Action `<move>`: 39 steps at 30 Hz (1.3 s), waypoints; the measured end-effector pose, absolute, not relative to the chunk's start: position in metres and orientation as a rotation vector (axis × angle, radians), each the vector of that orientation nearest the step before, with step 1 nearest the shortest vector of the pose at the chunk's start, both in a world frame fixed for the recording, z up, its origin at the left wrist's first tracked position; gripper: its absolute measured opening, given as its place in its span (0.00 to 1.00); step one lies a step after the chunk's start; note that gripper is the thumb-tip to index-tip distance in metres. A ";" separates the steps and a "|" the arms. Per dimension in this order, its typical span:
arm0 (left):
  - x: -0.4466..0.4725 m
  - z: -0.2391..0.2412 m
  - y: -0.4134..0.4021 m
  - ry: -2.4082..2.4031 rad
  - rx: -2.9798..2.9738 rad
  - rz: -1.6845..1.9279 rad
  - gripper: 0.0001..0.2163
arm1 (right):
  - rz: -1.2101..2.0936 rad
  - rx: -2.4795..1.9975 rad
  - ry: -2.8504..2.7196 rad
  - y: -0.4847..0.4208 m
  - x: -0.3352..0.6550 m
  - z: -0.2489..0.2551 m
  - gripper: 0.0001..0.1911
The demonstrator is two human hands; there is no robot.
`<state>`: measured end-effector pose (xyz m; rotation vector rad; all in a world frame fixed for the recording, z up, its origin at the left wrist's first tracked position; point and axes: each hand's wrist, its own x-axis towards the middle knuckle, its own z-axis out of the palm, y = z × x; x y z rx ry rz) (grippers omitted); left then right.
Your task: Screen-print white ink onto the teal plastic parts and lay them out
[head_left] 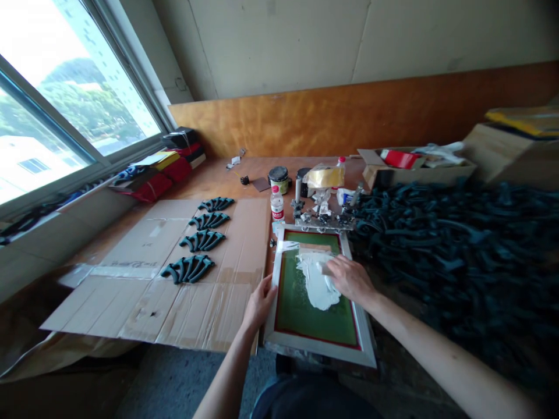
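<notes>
The left hand [261,302] grips the left rail of the screen frame [321,349]. The right hand [349,278] presses a pale scraper [326,269] into the white ink [321,294] just ahead. If that grip slackens, the frame may shift and smear the ink.

A workroom lit by daylight. A large window [65,105] with a grey frame fills the far left; outside are green trees and pale buildings, very bright. Under it runs a sill [78,192], then a pale low wall [43,250]. The far wall [349,41] is made of off-white panels with thin seams. At its foot a brown plywood board [349,110] runs the full width, from the window corner to the right edge. A wooden table [209,180] stands against the board. Flat cardboard [131,291] covers its left part. Tan boxes [502,145] stand at the far right. Nearest, below the cardboard, is grey speckled floor [174,384].
</notes>
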<state>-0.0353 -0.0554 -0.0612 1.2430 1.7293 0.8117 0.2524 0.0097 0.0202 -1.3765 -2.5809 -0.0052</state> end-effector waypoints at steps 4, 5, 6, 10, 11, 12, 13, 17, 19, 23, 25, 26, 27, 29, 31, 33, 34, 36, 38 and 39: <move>-0.035 -0.064 -0.055 1.707 1.237 0.829 0.22 | 0.149 -0.933 -2.762 -0.016 0.262 0.018 0.12; -0.035 -0.064 -0.055 1.707 1.234 0.832 0.22 | 0.206 -0.865 -2.813 -0.017 0.264 0.021 0.12; -0.035 -0.063 -0.055 1.708 1.233 0.833 0.22 | 0.262 -0.840 -2.848 -0.016 0.266 0.025 0.11; -0.034 -0.057 -0.055 1.725 1.217 0.840 0.23 | 0.254 -1.033 -2.745 -0.011 0.264 0.029 0.08; -0.033 -0.056 -0.055 1.721 1.207 0.845 0.24 | 0.192 -1.053 -2.705 -0.013 0.263 0.026 0.09; -0.033 -0.054 -0.055 1.714 1.192 0.852 0.24 | 0.136 -1.037 -2.686 -0.017 0.262 0.022 0.11; -0.033 -0.053 -0.055 1.704 1.174 0.859 0.25 | 0.104 -0.989 -2.694 -0.022 0.263 0.019 0.12; -0.031 -0.050 -0.054 1.641 1.103 0.897 0.29 | 0.196 -0.884 -2.759 -0.027 0.266 0.021 0.08; -0.032 -0.045 -0.054 1.584 1.066 0.927 0.33 | 0.224 -0.989 -2.691 -0.010 0.261 0.032 0.11; -0.034 -0.008 -0.056 1.451 0.957 0.971 0.41 | 0.127 -1.316 -2.500 0.047 0.247 0.065 0.30; -0.034 0.023 -0.055 1.406 0.906 1.011 0.39 | 0.000 -1.456 -2.380 0.068 0.255 0.083 0.31; -0.033 0.040 -0.053 1.389 0.893 1.036 0.36 | -0.055 -1.497 -2.285 0.076 0.265 0.090 0.30; -0.031 0.057 -0.048 1.369 0.885 1.079 0.33 | -0.087 -1.523 -2.169 0.080 0.277 0.093 0.28; -0.025 0.089 -0.033 1.295 0.894 1.228 0.30 | -0.066 -1.595 -1.934 0.080 0.304 0.086 0.24; -0.017 0.117 -0.010 1.193 0.933 1.387 0.28 | 0.063 -1.701 -1.857 0.070 0.324 0.060 0.21; -0.010 0.139 0.015 1.109 0.980 1.480 0.26 | 0.231 -1.752 -1.999 0.049 0.328 0.023 0.20; -0.007 0.147 0.025 1.089 0.993 1.490 0.25 | 0.288 -1.720 -2.116 0.037 0.324 0.004 0.19; 0.000 0.151 0.034 1.091 0.966 1.549 0.24 | 0.273 -1.657 -2.295 0.014 0.307 -0.025 0.16; 0.012 0.136 0.023 1.135 0.867 1.646 0.23 | 0.224 -1.696 -2.352 -0.004 0.285 -0.038 0.12; 0.020 0.122 0.010 1.167 0.796 1.613 0.23 | 0.233 -1.752 -2.330 -0.012 0.274 -0.038 0.10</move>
